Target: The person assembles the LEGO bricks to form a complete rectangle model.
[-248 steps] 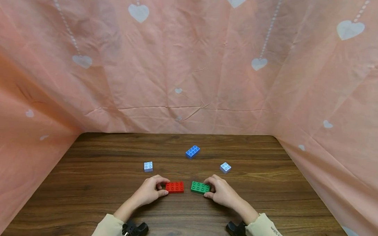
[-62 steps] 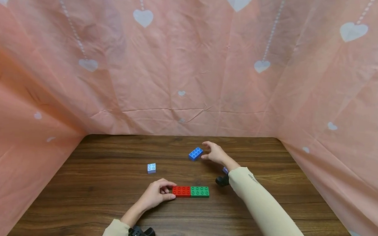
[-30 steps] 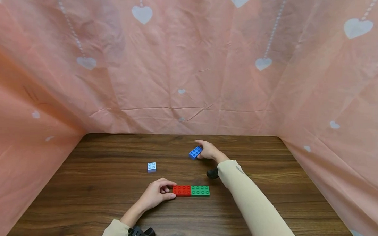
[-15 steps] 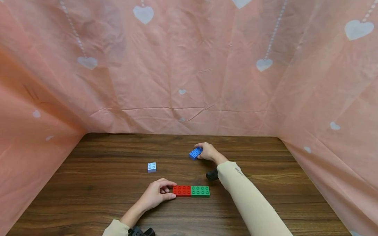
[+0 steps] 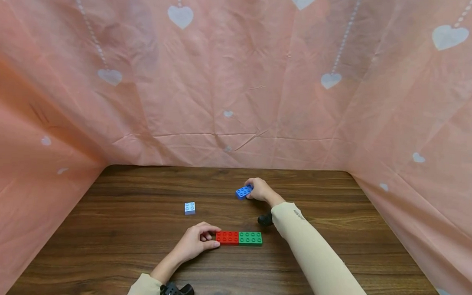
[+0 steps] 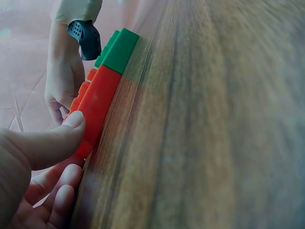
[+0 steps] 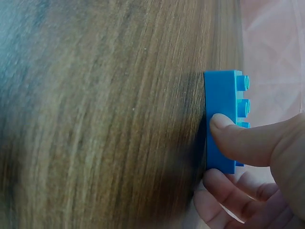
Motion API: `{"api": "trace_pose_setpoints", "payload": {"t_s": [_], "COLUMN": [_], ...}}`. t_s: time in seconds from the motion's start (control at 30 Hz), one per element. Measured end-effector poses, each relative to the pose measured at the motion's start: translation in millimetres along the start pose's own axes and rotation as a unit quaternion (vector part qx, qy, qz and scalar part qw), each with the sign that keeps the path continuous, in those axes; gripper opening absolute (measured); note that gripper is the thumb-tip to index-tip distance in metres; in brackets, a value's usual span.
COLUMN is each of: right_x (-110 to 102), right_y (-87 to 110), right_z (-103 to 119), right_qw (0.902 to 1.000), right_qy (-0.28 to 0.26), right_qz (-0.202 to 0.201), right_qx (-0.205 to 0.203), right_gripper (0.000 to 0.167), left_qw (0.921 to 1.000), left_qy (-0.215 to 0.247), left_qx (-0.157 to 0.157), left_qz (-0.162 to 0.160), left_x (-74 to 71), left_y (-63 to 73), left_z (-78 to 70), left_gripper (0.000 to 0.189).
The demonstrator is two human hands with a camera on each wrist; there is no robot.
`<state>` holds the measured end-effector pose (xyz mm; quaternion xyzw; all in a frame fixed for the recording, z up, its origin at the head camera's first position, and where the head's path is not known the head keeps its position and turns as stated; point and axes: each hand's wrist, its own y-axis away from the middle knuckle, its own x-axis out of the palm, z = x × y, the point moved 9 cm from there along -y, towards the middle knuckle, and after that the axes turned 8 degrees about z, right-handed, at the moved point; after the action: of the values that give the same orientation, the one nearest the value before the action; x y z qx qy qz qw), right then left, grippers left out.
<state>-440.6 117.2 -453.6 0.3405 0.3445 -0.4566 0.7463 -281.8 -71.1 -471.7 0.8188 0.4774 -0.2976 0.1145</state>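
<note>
My right hand (image 5: 262,191) pinches a blue toy building brick (image 5: 243,192) by its right end, toward the back of the table. In the right wrist view the thumb presses the side of that blue brick (image 7: 220,119), with fingers curled at its near end. My left hand (image 5: 195,242) holds the left end of a red brick (image 5: 227,238) between thumb and fingers, low on the table. A green brick (image 5: 250,238) sits end to end with the red one, in one line. The left wrist view shows the red brick (image 6: 97,102) and green brick (image 6: 120,51) flush together.
A small pale blue square brick (image 5: 189,208) lies on the wooden table (image 5: 136,203), left of the blue one. The right sleeve (image 5: 309,244) hides the spot where a second pale brick lay earlier. A pink curtain (image 5: 203,101) encloses the table's back and sides.
Red and green bricks, apart at first, now sit end to end. My right hand has left the green brick, reached back and taken hold of the blue brick, turning it slightly. My left hand stays put lately.
</note>
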Motion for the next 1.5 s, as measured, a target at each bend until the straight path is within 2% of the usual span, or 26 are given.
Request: {"api": "trace_pose_setpoints", "payload": {"t_s": [0.27,0.63,1.03,1.5], "right_x": [-1,-2,-4,-5], "right_y": [5.1,14.4,23.6,39.0], "right_z": [0,2,10,7], "right_qw": [0.9999,0.9999,0.9999,0.9996], "right_qy": [-0.001,-0.003,-0.012,-0.025], "right_qz": [0.004,0.011,0.003,0.002], "right_qx": [0.009,0.009,-0.009,-0.012], "right_gripper": [0.032,0.031,0.032,0.030], "left_qw": [1.0000,1.0000,0.9999,0.9999], "left_qy": [0.000,-0.004,-0.005,-0.002], "left_qx": [-0.004,-0.006,-0.002,-0.005], "left_qz": [-0.002,-0.001,-0.011,-0.011], "left_x": [-0.4,-0.3,-3.7,-3.1], "left_y": [-0.1,-0.5,-1.0,-2.0], "left_z": [0.5,1.6,2.5,2.2], "left_gripper": [0.031,0.031,0.031,0.030]}}
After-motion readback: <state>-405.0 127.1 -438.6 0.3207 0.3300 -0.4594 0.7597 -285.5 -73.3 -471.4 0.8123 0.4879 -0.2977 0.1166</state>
